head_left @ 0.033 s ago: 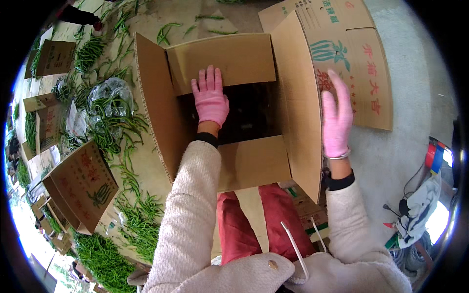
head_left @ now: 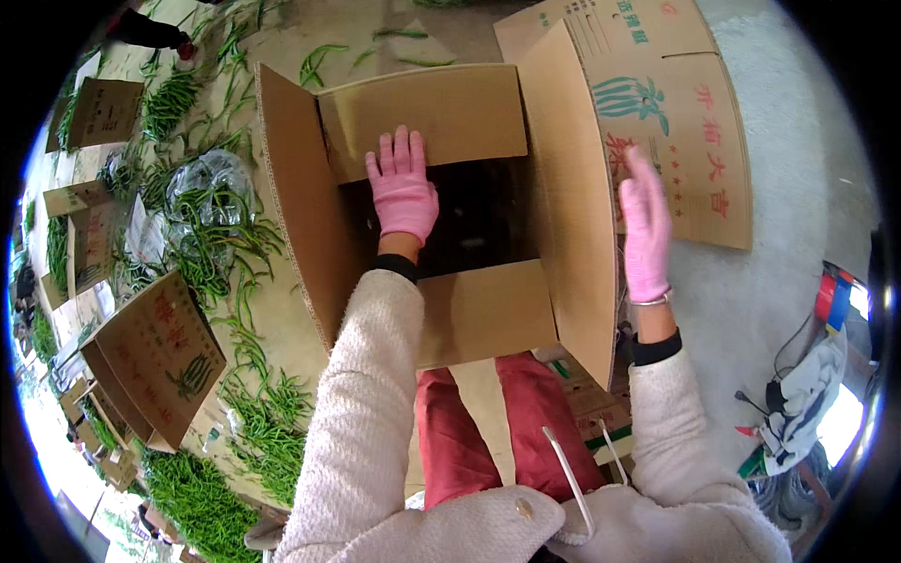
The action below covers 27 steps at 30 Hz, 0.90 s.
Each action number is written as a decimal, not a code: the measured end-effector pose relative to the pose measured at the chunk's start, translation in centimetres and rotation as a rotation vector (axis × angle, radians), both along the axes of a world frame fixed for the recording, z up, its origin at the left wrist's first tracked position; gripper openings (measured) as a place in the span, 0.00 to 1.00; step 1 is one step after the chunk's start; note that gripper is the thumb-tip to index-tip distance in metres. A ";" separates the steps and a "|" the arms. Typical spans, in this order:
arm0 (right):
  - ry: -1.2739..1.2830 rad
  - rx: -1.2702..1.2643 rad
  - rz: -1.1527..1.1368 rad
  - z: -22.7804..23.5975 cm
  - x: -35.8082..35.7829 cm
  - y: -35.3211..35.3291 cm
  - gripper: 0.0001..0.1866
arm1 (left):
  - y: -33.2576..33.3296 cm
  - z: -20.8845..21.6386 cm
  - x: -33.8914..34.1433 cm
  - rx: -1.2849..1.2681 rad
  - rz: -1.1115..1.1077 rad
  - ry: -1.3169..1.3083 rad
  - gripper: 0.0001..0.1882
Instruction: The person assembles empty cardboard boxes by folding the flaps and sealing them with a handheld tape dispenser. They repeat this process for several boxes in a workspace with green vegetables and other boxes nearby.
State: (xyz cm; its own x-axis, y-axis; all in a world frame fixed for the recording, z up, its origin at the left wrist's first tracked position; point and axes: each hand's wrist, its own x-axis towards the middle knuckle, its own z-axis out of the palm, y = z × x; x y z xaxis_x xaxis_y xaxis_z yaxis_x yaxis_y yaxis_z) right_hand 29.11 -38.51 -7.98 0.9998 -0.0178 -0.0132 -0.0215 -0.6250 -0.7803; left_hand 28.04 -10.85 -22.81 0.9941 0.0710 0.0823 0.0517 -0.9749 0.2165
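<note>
A cardboard box [head_left: 507, 310] stands in front of me with its flaps raised and its inside dark. My left hand [head_left: 405, 202], in a pink glove, is stretched flat over the opening, its fingertips overlapping the far flap [head_left: 450, 108]. Whether it presses on that flap, I cannot tell. My right hand [head_left: 646, 230], also gloved in pink, is held edge-on with straight fingers just outside the right flap [head_left: 568, 188]. Nothing shows in its grasp. Contact between this hand and the flap is unclear.
Flat printed cardboard [head_left: 699, 159] lies beyond the right flap. To the left are loose green chilli peppers [head_left: 192, 497], a clear plastic bag [head_left: 211, 183] and several cartons, one nearby tilted [head_left: 160, 352]. A dark-sleeved arm [head_left: 145, 30] reaches in at the far left. Cables and bundled items [head_left: 798, 403] lie right.
My right hand has shifted slightly left and down along the outside of the right flap. My left hand stays spread over the opening.
</note>
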 end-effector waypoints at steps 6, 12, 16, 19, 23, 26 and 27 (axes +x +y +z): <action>-0.131 -0.354 0.212 -5.3 -5.3 13.1 0.43 | 2.4 2.8 0.1 -0.048 0.023 0.146 0.43; -0.074 -0.608 0.271 -10.8 -5.7 14.0 0.39 | 5.2 18.7 -3.6 -0.322 0.128 -0.411 0.33; -0.182 -0.464 0.405 -10.2 -4.7 12.7 0.28 | 8.3 16.2 -6.5 -0.634 0.328 -0.216 0.36; -0.191 -0.448 0.318 -10.4 -4.0 11.3 0.28 | 3.9 14.5 -4.8 -0.565 0.298 -0.202 0.42; -0.131 -0.458 0.201 -9.6 -2.5 10.2 0.28 | -2.2 10.9 -2.6 -0.511 0.267 -0.176 0.44; -0.069 -0.496 0.252 -9.2 -2.5 10.5 0.32 | -3.9 5.6 -2.2 -0.309 0.192 0.004 0.46; -0.081 -0.519 0.277 -9.7 -2.3 10.4 0.32 | -3.9 4.6 -2.1 -0.266 0.165 0.039 0.47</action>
State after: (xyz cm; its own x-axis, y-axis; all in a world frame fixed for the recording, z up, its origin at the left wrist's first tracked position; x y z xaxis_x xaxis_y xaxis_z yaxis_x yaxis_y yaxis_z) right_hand 26.77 -28.11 -17.69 0.9656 0.2600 0.0041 0.2437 -0.8993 -0.3631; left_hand 25.98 -14.75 -18.17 0.9695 0.2453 0.0014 0.2175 -0.8623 0.4574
